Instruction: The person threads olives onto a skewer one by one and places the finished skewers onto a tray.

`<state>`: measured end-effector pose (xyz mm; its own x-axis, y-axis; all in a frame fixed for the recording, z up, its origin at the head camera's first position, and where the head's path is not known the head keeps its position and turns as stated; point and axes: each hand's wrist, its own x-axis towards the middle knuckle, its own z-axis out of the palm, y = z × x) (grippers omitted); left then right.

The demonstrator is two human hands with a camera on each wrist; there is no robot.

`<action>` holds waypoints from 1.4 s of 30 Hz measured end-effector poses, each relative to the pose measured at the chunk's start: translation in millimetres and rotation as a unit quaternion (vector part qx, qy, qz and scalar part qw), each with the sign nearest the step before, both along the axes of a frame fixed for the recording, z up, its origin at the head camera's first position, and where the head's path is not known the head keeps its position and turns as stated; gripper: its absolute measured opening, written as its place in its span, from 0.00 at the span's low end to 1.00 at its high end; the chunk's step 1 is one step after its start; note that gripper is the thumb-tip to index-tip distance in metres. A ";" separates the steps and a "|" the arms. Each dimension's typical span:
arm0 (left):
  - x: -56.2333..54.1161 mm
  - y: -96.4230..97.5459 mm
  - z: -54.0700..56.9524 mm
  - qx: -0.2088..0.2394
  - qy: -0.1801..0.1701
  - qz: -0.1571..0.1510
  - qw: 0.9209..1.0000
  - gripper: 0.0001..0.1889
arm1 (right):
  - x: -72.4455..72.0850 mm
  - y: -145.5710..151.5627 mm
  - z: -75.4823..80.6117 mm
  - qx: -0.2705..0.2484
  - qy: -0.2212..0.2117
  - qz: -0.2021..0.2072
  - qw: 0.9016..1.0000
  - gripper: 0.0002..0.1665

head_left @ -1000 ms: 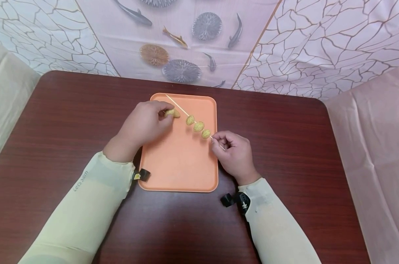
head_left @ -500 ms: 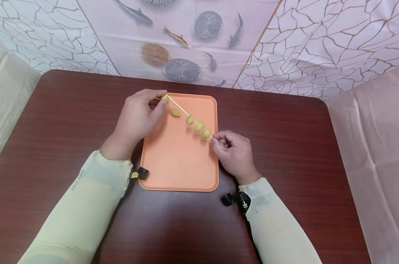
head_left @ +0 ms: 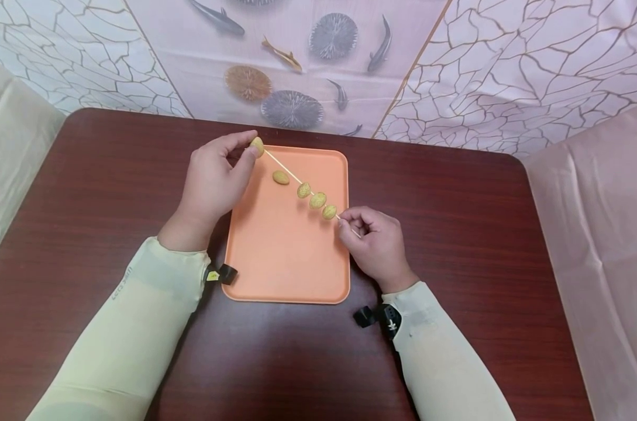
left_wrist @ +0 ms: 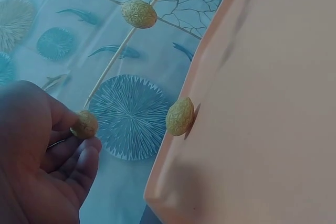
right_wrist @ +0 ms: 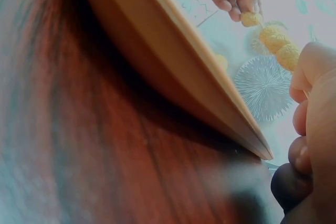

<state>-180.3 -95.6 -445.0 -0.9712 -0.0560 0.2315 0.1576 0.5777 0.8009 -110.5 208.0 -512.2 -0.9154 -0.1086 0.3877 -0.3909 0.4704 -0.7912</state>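
Note:
My left hand [head_left: 210,178] pinches a wrinkled yellow-green fruit [head_left: 257,147] between thumb and fingertips, right at the far tip of a thin wooden skewer [head_left: 283,167]. In the left wrist view this held fruit [left_wrist: 84,124] meets the skewer's end. My right hand [head_left: 377,244] grips the skewer near its other end, holding it slanted over the orange tray [head_left: 286,257]. Three similar fruits [head_left: 317,200] are threaded along the skewer towards the right hand. One loose fruit [head_left: 281,177] lies on the tray near its upper left, below the skewer.
The tray rests on a dark red-brown wooden table [head_left: 455,245]. Behind the table's far edge hangs a patterned cloth [head_left: 292,108], with a plain pinkish cloth [head_left: 608,245] at the right side. A small black camera [head_left: 364,317] sticks out from the right wrist.
My left hand has lifted one fruit off the tray and moved it up and left to the skewer's tip. The other fruit stays on the tray. The right hand holds nearly still.

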 end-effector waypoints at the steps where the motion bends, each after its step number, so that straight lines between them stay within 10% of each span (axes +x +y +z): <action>1: -0.4 -0.2 0.0 0.003 -0.004 0.000 1.000 0.20 | 0.0 -0.1 0.0 -0.001 0.000 0.000 1.000 0.03; 42: -2.1 3.8 -8.0 0.005 0.038 -0.023 0.999 0.16 | 0.7 -1.8 0.9 0.002 0.005 -0.001 1.000 0.02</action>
<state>-182.4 -91.8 -453.0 -0.9525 -0.0150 0.3043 0.2441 0.5600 0.7917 -109.8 206.2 -511.3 -0.9117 -0.1083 0.3962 -0.3978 0.4734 -0.7859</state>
